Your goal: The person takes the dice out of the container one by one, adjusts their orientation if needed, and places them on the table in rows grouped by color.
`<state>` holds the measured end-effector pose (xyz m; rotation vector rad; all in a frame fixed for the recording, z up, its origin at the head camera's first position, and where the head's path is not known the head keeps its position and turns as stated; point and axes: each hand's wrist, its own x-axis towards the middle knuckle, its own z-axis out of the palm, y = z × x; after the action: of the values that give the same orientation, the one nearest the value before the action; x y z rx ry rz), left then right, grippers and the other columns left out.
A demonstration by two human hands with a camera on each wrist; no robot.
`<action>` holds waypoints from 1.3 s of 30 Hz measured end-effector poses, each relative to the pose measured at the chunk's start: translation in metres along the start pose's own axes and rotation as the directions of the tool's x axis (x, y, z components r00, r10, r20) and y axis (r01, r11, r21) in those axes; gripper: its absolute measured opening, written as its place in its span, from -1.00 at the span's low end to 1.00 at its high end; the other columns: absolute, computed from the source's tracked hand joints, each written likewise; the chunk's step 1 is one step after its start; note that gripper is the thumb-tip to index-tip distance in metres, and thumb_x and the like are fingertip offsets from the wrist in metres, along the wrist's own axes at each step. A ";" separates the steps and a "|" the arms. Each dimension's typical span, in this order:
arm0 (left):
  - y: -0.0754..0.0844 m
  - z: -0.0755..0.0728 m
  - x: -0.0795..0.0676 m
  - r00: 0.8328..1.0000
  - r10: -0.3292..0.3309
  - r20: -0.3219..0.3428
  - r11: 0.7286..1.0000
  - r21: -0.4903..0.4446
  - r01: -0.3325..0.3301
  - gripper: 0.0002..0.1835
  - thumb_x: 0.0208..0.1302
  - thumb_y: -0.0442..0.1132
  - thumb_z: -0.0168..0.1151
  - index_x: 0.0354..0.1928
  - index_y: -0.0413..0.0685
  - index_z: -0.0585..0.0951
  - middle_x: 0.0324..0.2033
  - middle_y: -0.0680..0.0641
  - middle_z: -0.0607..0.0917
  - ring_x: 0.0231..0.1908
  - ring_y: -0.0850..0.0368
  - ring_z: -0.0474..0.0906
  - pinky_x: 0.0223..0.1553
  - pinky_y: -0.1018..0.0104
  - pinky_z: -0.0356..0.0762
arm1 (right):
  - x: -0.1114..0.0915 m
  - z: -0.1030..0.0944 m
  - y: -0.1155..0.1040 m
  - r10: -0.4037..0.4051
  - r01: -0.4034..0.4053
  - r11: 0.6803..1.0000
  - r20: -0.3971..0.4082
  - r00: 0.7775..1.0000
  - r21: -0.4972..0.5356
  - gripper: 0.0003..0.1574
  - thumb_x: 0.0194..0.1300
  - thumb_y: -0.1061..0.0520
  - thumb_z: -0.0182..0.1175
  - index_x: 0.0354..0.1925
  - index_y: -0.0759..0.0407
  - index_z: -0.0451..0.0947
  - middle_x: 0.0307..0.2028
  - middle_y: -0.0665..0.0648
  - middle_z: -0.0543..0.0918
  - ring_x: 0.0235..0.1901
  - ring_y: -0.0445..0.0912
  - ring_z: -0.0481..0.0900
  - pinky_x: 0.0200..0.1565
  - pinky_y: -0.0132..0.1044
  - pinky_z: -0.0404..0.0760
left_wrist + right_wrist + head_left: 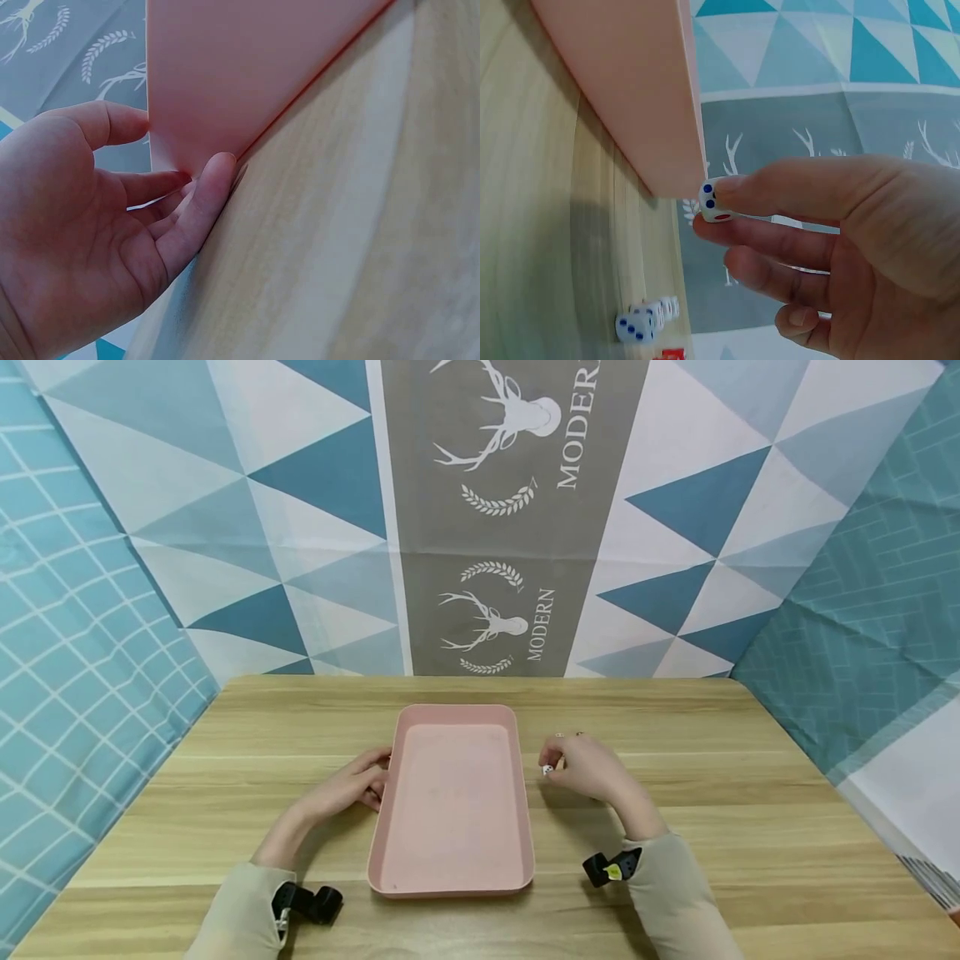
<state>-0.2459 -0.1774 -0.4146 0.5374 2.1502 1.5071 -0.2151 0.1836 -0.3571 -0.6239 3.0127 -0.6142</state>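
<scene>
A pink rectangular tray (452,810) lies on the wooden table, its long sides running away from me. My left hand (347,787) is at the tray's left side; in the left wrist view its fingertips and thumb touch the tray's outer wall near a corner. To the right of the tray, my right hand (588,767) is raised slightly over the table. Between thumb and index finger it pinches a white die (711,199) with blue pips and a red one, close to the tray's wall in the right wrist view.
Several more white dice (635,328) stand on the table beyond the right hand, mostly hidden by it in the head view. A small red object (673,354) is cut off at the lower edge of the right wrist view. Patterned cloth (487,527) hangs behind the table (262,718).
</scene>
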 end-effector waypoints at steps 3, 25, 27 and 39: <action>0.000 0.000 0.001 1.000 0.000 -0.005 1.000 0.003 0.000 -0.41 0.38 -0.20 -0.19 0.34 -0.33 -0.02 -0.23 -0.26 0.51 -0.34 0.10 0.53 -0.29 0.24 0.59 | -0.003 -0.001 0.006 0.011 -0.011 1.000 0.009 1.000 -0.011 -0.90 -0.05 0.19 0.24 -0.45 0.02 0.55 -0.50 -0.12 0.56 -0.46 -0.23 0.44 -0.38 -0.34 0.42; 0.000 -0.001 0.000 1.000 0.005 0.004 1.000 0.013 -0.005 -0.41 0.38 -0.19 -0.18 0.34 -0.33 -0.01 -0.16 -0.31 0.50 -0.33 0.08 0.54 -0.30 0.24 0.59 | -0.011 -0.005 0.022 0.146 -0.148 0.989 0.166 0.975 0.003 -0.84 -0.05 0.35 0.23 -0.57 0.11 0.53 -0.63 -0.03 0.45 -0.61 -0.19 0.36 -0.51 -0.36 0.36; 0.000 -0.001 0.000 1.000 0.004 0.003 1.000 0.012 -0.004 -0.41 0.38 -0.19 -0.18 0.34 -0.33 -0.02 -0.14 -0.32 0.49 -0.33 0.08 0.54 -0.30 0.25 0.59 | -0.011 -0.004 0.022 0.157 -0.159 0.987 0.179 0.971 -0.006 -0.84 -0.06 0.35 0.23 -0.58 0.11 0.53 -0.62 -0.04 0.45 -0.58 -0.18 0.37 -0.49 -0.36 0.35; -0.001 0.000 0.000 1.000 0.005 -0.003 1.000 0.009 -0.005 -0.40 0.38 -0.18 -0.18 0.34 -0.34 -0.01 -0.06 -0.35 0.45 -0.34 0.08 0.55 -0.30 0.25 0.59 | -0.010 0.000 0.022 0.203 -0.197 0.979 0.215 0.955 -0.051 -0.82 -0.13 0.34 0.22 -0.56 0.08 0.48 -0.58 -0.03 0.43 -0.54 -0.15 0.36 -0.48 -0.34 0.31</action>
<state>-0.2459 -0.1778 -0.4154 0.5444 2.1608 1.5023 -0.2142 0.2063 -0.3662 -0.3525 2.8328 -0.4591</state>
